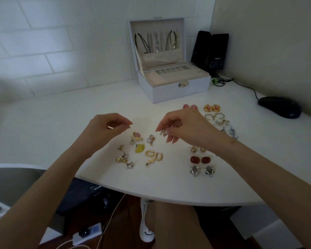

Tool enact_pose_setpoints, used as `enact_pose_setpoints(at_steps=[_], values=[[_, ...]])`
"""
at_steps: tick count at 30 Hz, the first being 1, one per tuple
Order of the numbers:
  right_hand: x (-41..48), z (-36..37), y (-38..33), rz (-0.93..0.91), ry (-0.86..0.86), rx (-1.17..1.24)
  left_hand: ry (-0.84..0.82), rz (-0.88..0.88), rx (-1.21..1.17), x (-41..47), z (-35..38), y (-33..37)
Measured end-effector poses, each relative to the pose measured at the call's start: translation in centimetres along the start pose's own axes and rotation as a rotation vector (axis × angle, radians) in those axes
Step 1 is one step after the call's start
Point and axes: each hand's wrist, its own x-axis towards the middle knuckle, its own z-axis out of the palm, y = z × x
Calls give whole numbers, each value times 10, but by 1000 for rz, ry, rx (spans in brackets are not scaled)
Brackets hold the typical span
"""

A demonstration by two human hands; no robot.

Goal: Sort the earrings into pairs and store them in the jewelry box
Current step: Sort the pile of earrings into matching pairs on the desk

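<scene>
A white desk [43,112] fills the dim corner between a tiled wall [43,42] and a plain wall [267,42].

- The single head camera looks forward and down from above the curved near edge of the desk [43,112], facing the tiled wall [34,42] behind its far edge.
- It sits close: the left hand [109,126] and right hand [185,128] fill mid-frame, forearms entering from the bottom corners.
- The wide lens bows the desk's edges.

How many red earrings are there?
2. The left red earring and right red earring lie side by side, between gold balls and silver stars. Arms may hide more.
</scene>
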Motion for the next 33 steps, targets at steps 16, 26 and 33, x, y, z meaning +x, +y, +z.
enact_pose_setpoints(at_steps=[16, 26, 33], values=[[0, 2, 4, 8, -22, -2, 38, -100, -25, 5, 4, -13], [-1, 4, 2, -16, 4, -13, -118, -46, -148, -5, -4, 13], [-8, -6, 3, 62, 14, 193, -225, -182, -406, -10, 4, 32]])
